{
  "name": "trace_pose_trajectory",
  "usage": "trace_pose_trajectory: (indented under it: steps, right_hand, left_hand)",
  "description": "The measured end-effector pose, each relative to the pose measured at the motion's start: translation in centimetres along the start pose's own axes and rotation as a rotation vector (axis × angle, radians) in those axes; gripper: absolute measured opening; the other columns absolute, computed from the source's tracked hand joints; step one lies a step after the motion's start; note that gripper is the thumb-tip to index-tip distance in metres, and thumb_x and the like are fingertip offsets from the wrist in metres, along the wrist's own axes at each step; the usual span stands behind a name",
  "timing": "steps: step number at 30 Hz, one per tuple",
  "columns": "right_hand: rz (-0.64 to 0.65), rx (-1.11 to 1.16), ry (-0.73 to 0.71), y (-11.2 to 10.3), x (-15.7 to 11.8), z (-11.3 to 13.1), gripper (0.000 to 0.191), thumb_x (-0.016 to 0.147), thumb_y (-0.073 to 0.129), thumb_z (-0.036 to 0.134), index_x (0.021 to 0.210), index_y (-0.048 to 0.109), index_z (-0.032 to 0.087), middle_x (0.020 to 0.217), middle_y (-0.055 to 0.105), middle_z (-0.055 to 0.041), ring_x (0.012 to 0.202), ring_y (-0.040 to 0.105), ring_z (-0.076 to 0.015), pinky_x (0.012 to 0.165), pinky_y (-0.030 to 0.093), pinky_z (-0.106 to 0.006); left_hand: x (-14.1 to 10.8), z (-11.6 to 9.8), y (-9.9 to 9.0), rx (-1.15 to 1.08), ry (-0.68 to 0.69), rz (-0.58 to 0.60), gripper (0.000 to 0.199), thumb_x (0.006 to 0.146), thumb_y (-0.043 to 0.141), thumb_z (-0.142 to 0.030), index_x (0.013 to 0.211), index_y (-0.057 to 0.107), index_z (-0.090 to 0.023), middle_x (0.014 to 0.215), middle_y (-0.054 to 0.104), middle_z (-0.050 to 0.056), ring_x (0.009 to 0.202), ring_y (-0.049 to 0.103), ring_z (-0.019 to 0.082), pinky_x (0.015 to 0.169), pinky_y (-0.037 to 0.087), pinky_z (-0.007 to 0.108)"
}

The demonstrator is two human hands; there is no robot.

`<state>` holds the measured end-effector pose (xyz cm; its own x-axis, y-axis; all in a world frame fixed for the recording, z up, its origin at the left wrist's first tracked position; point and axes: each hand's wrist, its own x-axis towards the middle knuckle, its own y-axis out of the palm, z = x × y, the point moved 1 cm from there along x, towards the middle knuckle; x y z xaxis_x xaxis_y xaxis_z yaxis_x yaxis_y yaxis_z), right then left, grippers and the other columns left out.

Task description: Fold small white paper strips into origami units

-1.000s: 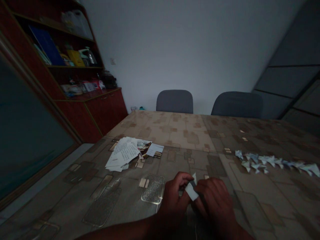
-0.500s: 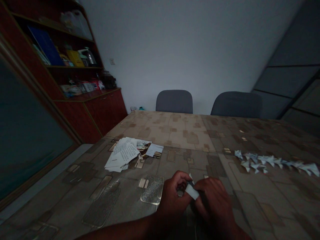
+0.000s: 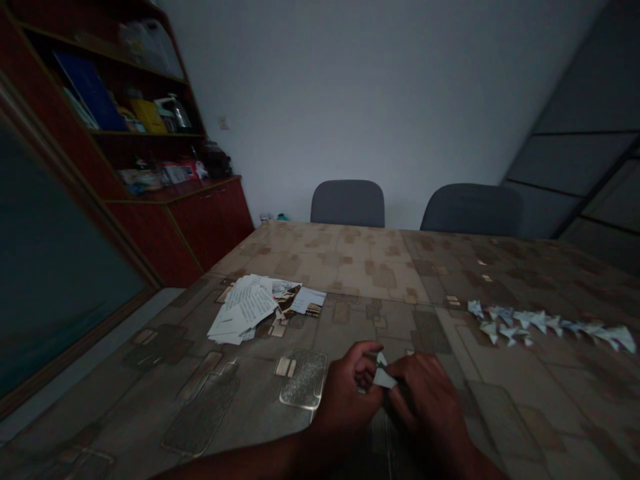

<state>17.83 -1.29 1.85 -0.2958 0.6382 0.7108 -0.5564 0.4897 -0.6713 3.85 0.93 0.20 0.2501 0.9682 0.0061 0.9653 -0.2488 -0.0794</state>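
A small folded white paper (image 3: 384,379) is held between my two hands above the patterned tabletop, near its front edge. My left hand (image 3: 353,387) pinches it from the left, fingers curled. From the right, the fingers of my right hand (image 3: 424,392) press on the same paper; their tips are partly hidden. To the left lies a loose stack of printed paper sheets (image 3: 247,308), with a smaller light piece (image 3: 309,301) at its right side. Several small folded paper shapes (image 3: 543,322) stand in rows on the right part of the table.
The table (image 3: 345,250) has a patterned cover. Two grey chairs (image 3: 348,203) (image 3: 470,208) stand behind its far edge. A red-brown cabinet (image 3: 200,230) with filled shelves is at the back left.
The paper between my hands has turned and now shows a pointed, angled shape rather than a flat strip. Both hands stay in nearly the same place.
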Motion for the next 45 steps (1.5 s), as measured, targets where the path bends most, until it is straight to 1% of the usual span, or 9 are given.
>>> trace_pose_trajectory:
  steps: [2, 5, 9, 13, 17, 23, 29, 36, 45]
  right_hand:
    - [0.005, -0.007, 0.01, 0.1, -0.2, -0.1, 0.014, 0.081, 0.047, 0.008, 0.08, 0.054, 0.02, 0.067, 0.06, -0.0011, 0.062, 0.054, -0.0181, 0.063, 0.039, -0.03]
    - [0.025, 0.03, 0.114, 0.2, -0.3, -0.3, 0.01, 0.082, 0.049, 0.013, 0.078, 0.054, 0.021, 0.068, 0.06, -0.0011, 0.062, 0.056, -0.0185, 0.061, 0.041, -0.029]
    - [0.051, 0.123, 0.321, 0.4, -0.3, -0.5, 0.006, 0.084, 0.052, 0.02, 0.081, 0.056, 0.021, 0.066, 0.062, 0.0009, 0.058, 0.059, -0.0168, 0.054, 0.043, -0.025]
    - [0.066, 0.165, 0.396, 0.4, -0.3, -0.4, 0.007, 0.083, 0.051, 0.022, 0.079, 0.057, 0.022, 0.061, 0.061, 0.0025, 0.053, 0.059, -0.0155, 0.049, 0.043, -0.024]
    - [0.061, 0.182, 0.384, 0.3, -0.3, -0.1, 0.01, 0.083, 0.051, 0.024, 0.077, 0.059, 0.021, 0.06, 0.062, 0.0016, 0.051, 0.059, -0.0156, 0.046, 0.043, -0.024]
    - [0.043, 0.234, 0.354, -0.3, 0.2, 0.2, 0.009, 0.08, 0.052, 0.019, 0.074, 0.058, 0.021, 0.059, 0.06, 0.0026, 0.049, 0.058, -0.0147, 0.045, 0.044, -0.023]
    - [0.009, 0.263, 0.26, -0.9, 0.6, 0.4, 0.009, 0.08, 0.054, 0.014, 0.08, 0.057, 0.022, 0.071, 0.061, 0.0002, 0.063, 0.061, -0.0173, 0.055, 0.048, -0.026]
    - [0.029, 0.27, 0.169, -0.9, 0.3, 0.1, 0.014, 0.083, 0.054, 0.01, 0.089, 0.057, 0.023, 0.079, 0.064, -0.0013, 0.071, 0.062, -0.0177, 0.061, 0.05, -0.028]
    - [0.106, 0.195, -0.01, -1.7, 0.6, 0.3, 0.019, 0.088, 0.049, 0.011, 0.102, 0.057, 0.02, 0.087, 0.066, -0.0053, 0.077, 0.061, -0.0197, 0.067, 0.05, -0.032]
  left_hand:
    - [-0.1, -0.1, 0.0, 0.007, -0.014, 0.011, 0.039, 0.067, 0.054, -0.003, 0.103, 0.063, -0.013, 0.076, 0.064, 0.001, 0.071, 0.06, 0.014, 0.065, 0.044, 0.022]
    - [-0.2, -0.6, -0.3, -0.017, -0.026, 0.054, 0.033, 0.07, 0.059, -0.009, 0.102, 0.065, -0.012, 0.084, 0.067, 0.005, 0.077, 0.062, 0.017, 0.069, 0.046, 0.024]
    - [-0.1, -1.0, -1.0, -0.246, -0.052, 0.206, 0.034, 0.079, 0.063, -0.029, 0.107, 0.063, -0.01, 0.09, 0.067, 0.009, 0.079, 0.064, 0.02, 0.074, 0.05, 0.03]
    - [0.0, -0.7, -1.3, -0.343, -0.072, 0.212, 0.037, 0.081, 0.065, -0.04, 0.103, 0.063, -0.01, 0.086, 0.066, 0.008, 0.076, 0.065, 0.019, 0.073, 0.051, 0.031]
    - [-0.1, -0.7, -1.2, -0.354, -0.074, 0.195, 0.04, 0.075, 0.073, -0.036, 0.105, 0.062, -0.011, 0.082, 0.063, 0.005, 0.072, 0.064, 0.017, 0.069, 0.05, 0.029]
    - [-0.2, -1.2, -1.2, -0.229, -0.049, 0.121, 0.025, 0.07, 0.073, -0.023, 0.092, 0.067, -0.012, 0.069, 0.057, -0.001, 0.064, 0.052, 0.011, 0.061, 0.04, 0.021]
    - [0.0, -0.8, -1.0, -0.201, -0.037, 0.138, 0.024, 0.072, 0.067, -0.018, 0.095, 0.067, -0.012, 0.072, 0.06, 0.001, 0.067, 0.054, 0.012, 0.063, 0.041, 0.022]
    - [-0.4, -2.2, -1.3, -0.072, 0.018, 0.076, 0.024, 0.071, 0.06, -0.011, 0.093, 0.068, -0.013, 0.076, 0.066, 0.002, 0.067, 0.056, 0.013, 0.063, 0.042, 0.021]
    - [-0.4, -2.9, -1.7, 0.025, 0.064, 0.131, 0.023, 0.08, 0.057, -0.017, 0.094, 0.075, -0.012, 0.08, 0.071, 0.007, 0.074, 0.061, 0.018, 0.069, 0.044, 0.025]
